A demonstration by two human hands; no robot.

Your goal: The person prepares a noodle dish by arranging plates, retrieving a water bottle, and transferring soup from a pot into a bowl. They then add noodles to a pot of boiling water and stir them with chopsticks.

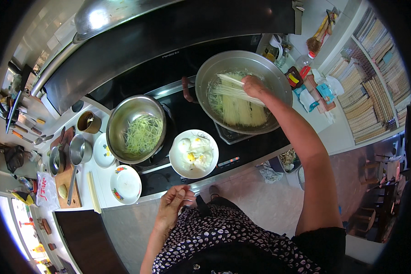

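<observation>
My right hand (254, 86) grips a bundle of dry noodles (231, 90) over a large metal pot (281, 80) on the right of the stove. More pale noodles (243, 114) lie in the liquid beneath it, with green shreds at their left. My left hand (174, 202) is in front of the counter edge near my waist, its fingers loosely curled; whether it pinches something small is unclear. Just beyond it, a white bowl (179, 167) holds several poached eggs (195, 154). On the left of the stove, a steel bowl (118, 116) contains pale green vegetable shreds (144, 133).
An empty-looking floral plate (126, 185) sits at the counter's front edge, left of the stove. Another noodle bundle (94, 193) lies beside a long-handled saucepan (80, 152) and a wooden cutting board (73, 193). A range hood (178, 30) overhangs the back. Packets (306, 97) lie right of the pot.
</observation>
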